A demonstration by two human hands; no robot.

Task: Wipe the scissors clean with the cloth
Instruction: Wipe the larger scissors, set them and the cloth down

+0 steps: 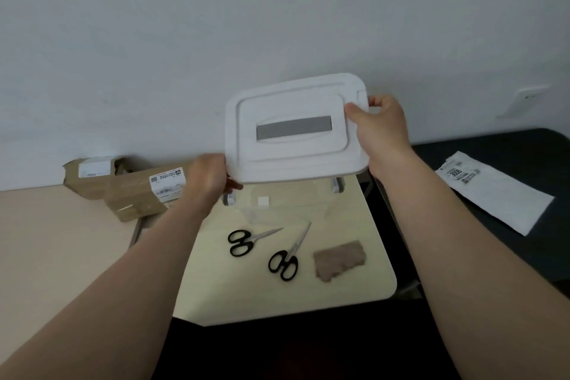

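Two black-handled scissors lie closed on the small cream table (354, 284): one pair (246, 241) to the left, the other pair (288, 256) beside it. A folded brown cloth (339, 259) rests just right of them. Above the table I hold a white box lid (293, 129) with a grey strip. My left hand (208, 179) grips its lower left corner, my right hand (379, 129) its right edge. A clear plastic box (283, 203) stands under the lid, partly hidden by it.
Brown cardboard parcels (129, 191) with labels lie against the wall at the left. A dark surface at the right carries a white mailer bag (499, 191). The white wall rises close behind the table.
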